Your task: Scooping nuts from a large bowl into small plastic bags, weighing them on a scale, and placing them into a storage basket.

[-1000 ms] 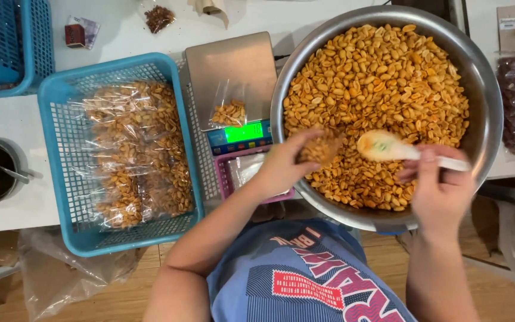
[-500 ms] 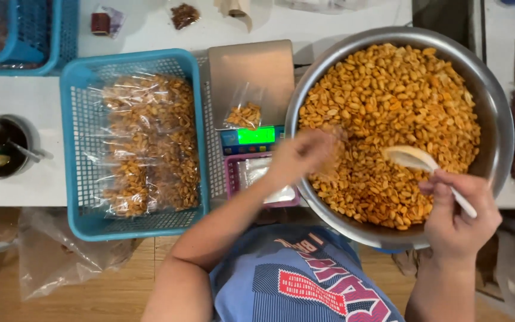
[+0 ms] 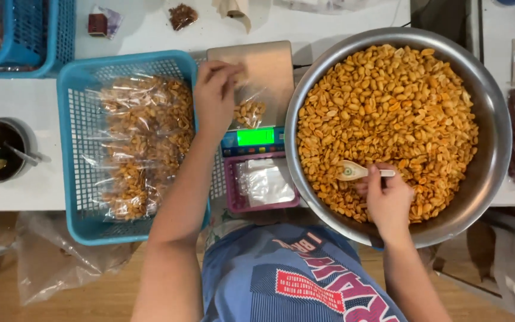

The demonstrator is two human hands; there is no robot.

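Golden-orange peanuts (image 3: 388, 113) fill the shiny silver bowl (image 3: 496, 149). Left of that bowl, the scale (image 3: 251, 89) shows a brushed grey plate and a bright green display. Further left sits a sky-blue mesh basket (image 3: 70, 149) of clear bags with tan nuts. Below the scale, a pink tray (image 3: 230, 185). The spoon (image 3: 353, 171) is cream with a green mark. The shirt (image 3: 293, 280) is blue, with red and white print.

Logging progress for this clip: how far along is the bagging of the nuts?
Done: a stack of filled clear bags lies in the blue basket. In hand: the left hand grips a small clear bag, partly filled, on the scale, while the right hand holds a spoon in the nuts. Left: the metal bowl is nearly full and empty bags wait in the pink tray.
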